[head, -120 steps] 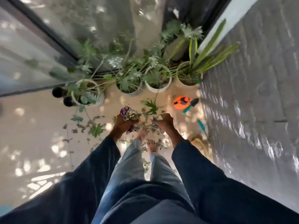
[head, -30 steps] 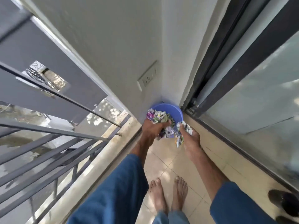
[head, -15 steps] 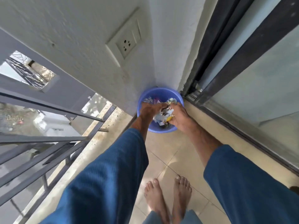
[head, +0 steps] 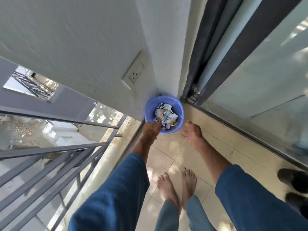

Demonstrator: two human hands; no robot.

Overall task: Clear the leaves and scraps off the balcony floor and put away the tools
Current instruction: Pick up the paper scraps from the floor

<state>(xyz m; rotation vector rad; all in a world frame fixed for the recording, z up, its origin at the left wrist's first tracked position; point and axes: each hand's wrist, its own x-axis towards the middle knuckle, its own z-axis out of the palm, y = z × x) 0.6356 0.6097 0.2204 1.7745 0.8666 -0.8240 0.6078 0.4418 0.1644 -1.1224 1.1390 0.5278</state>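
A blue plastic bucket stands on the tiled floor in the corner between the white wall and the sliding door frame. Crumpled paper scraps and leaf bits fill its inside. My left hand hangs over the bucket's near rim, its fingertips down among the scraps; whether it pinches any is hidden. My right hand hovers to the right of the bucket above the floor, fingers spread and holding nothing.
A grey metal railing runs along the left edge of the balcony. The glass sliding door and its dark track line the right side. Dark pots sit at the far right. My bare feet stand on the beige tiles.
Both hands carried the scraps from the plants to the bucket and dropped them in. The right hand has since pulled out to the right, empty; the left hand stays at the rim.
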